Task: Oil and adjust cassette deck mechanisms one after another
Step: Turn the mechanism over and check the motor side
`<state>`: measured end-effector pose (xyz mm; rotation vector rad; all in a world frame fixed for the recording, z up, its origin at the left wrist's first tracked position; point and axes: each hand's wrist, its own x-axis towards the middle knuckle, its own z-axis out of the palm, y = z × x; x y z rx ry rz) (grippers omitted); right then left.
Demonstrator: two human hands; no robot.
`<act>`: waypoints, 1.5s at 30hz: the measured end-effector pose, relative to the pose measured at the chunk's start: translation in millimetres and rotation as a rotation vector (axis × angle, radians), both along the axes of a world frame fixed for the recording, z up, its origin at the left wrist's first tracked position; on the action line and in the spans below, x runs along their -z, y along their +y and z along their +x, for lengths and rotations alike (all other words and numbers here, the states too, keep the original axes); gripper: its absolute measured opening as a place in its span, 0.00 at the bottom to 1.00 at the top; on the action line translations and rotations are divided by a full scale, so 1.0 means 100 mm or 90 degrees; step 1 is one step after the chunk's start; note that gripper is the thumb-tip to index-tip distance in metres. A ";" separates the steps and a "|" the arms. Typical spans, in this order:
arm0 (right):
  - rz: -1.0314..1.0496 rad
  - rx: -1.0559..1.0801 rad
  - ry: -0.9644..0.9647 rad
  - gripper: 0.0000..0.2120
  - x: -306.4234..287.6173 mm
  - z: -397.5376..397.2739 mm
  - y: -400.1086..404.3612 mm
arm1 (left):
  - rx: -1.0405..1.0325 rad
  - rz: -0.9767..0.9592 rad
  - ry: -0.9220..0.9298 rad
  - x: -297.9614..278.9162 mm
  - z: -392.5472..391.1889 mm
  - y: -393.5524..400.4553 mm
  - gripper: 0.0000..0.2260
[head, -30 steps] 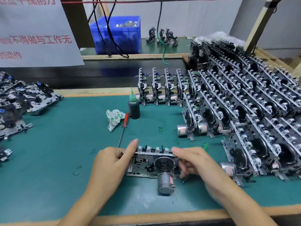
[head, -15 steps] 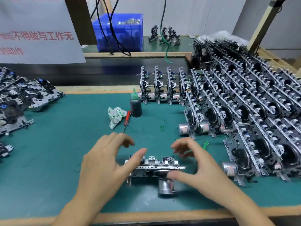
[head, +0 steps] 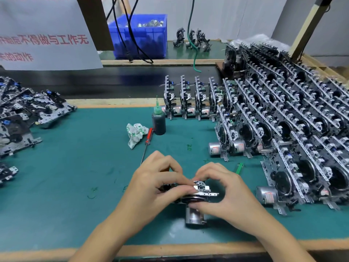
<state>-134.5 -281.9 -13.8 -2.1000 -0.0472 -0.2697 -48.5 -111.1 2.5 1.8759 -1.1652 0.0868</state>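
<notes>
teal mat point(head: 75, 176): bare at lower left, the open room for moving.
mechanism point(head: 203, 190): lower centre, both hands clamped on it; left hand point(head: 158, 186), right hand point(head: 226, 188).
progress: judged mid-batch; stacked decks point(head: 283, 129) fill the right, flat ones point(head: 24, 118) upper left.
oil bottle point(head: 158, 120): upright, untouched, centre.
edges: wooden lip point(head: 170, 249) close below the hands.

— Where does the camera sit?
— On the person's head, above the near edge of the desk point(head: 56, 167), looking forward and down.
— How close?
— Close: the left hand point(head: 156, 184) and right hand point(head: 224, 191) fill the lower middle. It's wide-angle, so the far wall and the blue bin point(head: 139, 35) show too.
— Any second view?
— No, just this one.
</notes>
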 end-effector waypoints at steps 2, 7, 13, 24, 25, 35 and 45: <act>-0.021 -0.007 0.006 0.13 -0.02 0.02 -0.01 | 0.012 -0.004 0.017 -0.01 0.01 0.00 0.07; 0.006 0.002 0.015 0.13 0.00 -0.01 0.00 | 0.015 0.007 0.021 -0.01 0.02 -0.01 0.07; -0.225 0.095 -0.030 0.29 0.03 -0.16 -0.13 | 0.008 0.004 0.041 -0.01 0.00 0.00 0.05; -0.402 0.146 -0.174 0.18 0.19 -0.25 -0.15 | 0.009 -0.013 0.064 0.01 0.00 0.00 0.05; -0.406 0.138 -0.169 0.18 0.18 -0.24 -0.15 | 0.010 -0.013 0.064 0.01 0.00 0.00 0.05; -0.380 0.054 -0.183 0.14 -0.23 -0.11 -0.02 | 0.009 0.002 0.042 -0.06 0.03 0.12 0.07; -0.099 0.084 -0.075 0.11 -0.46 0.35 -0.06 | -0.013 0.039 -0.042 -0.11 0.06 0.27 0.07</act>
